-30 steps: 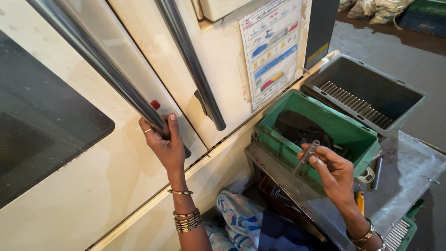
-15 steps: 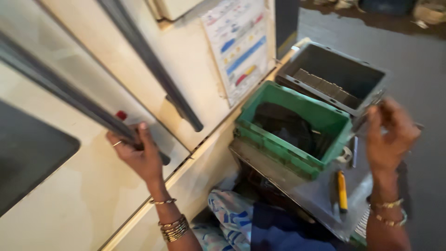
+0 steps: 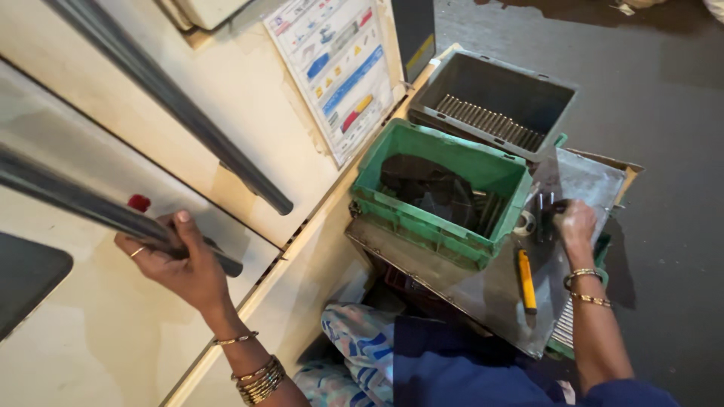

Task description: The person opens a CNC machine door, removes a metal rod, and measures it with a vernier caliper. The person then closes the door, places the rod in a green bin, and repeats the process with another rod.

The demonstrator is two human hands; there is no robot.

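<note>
Left hand: fingers wrapped around the long dark-grey metal bar handle of the cream-coloured cabinet door, thumb up over the bar, near the handle's lower end. A small red round button sits on the door just above the bar. A second dark-grey bar handle runs parallel on the neighbouring cream panel, with a printed paper chart in blue, red and yellow stuck beside it.

Right hand: lowered onto the flat grey sheet-metal tray, just right of the green plastic crate. Fingers curled down over a few small dark metal pieces; view is from behind the knuckles, so cannot tell whether anything is actually gripped.

Green crate holds dark curved parts. Behind it, touching, a grey plastic crate with a row of thin metal rods. A yellow-handled tool lies on the tray, near the right wrist.
</note>
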